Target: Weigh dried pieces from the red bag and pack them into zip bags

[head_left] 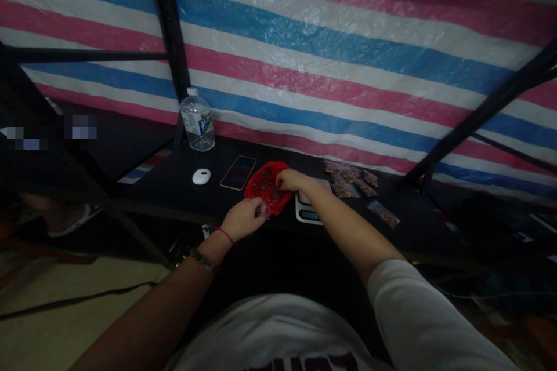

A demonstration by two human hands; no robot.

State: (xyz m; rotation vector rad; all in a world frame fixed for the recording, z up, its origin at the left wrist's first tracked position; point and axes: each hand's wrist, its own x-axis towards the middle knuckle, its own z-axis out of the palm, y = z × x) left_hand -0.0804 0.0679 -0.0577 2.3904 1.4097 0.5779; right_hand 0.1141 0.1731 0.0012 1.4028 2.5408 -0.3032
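Note:
A red plastic bag (284, 204) lies spread open on the black table, holding a heap of small dark brown bits (266, 184). My right hand (289, 179) reaches into it from the right, fingers pinched together down among the bits; what is between the fingertips is hidden. At the bag's near edge, my left hand (243, 217) has its thumb and fingers closed on a small clear plastic bag (263, 210). Partly under my right forearm sits a white digital scale (303, 214) with a small display.
Several small filled zip bags (348, 177) lie at the back right, with a single filled bag (383, 214) nearer. Left of the red bag are a phone (238, 173), a white oval case (201, 176) and a large clear bottle (198, 122). Black frame posts (167, 29) stand before striped sheeting.

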